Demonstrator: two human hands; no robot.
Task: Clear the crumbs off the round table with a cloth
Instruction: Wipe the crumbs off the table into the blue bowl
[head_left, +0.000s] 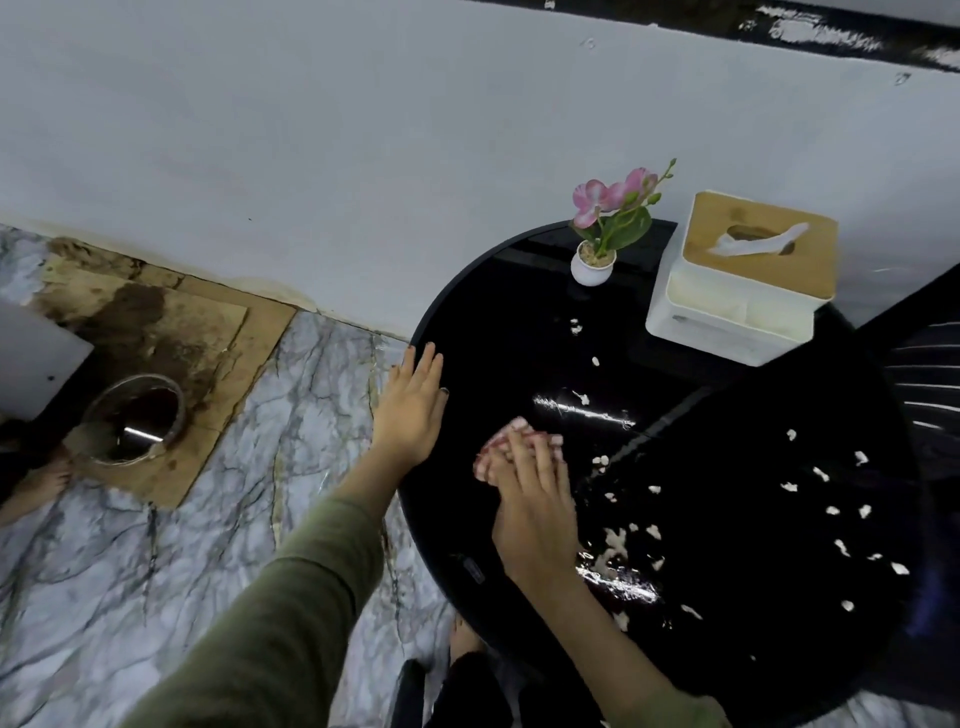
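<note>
A glossy black round table (519, 332) fills the right half of the view. Several white crumbs (826, 488) lie scattered over its right and near side, with a few more toward the back. My right hand (535, 514) presses flat on a pink-and-white checked cloth (498, 447) on the table's left part; the cloth shows only past my fingertips. My left hand (413, 410) lies flat and open over the table's left rim, fingers together and pointing away from me, holding nothing.
A small white pot with a pink flower (597, 260) and a white tissue box with a wooden lid (743, 280) stand at the table's far side by the wall. A clear round bin (135, 421) sits on the marble floor to the left.
</note>
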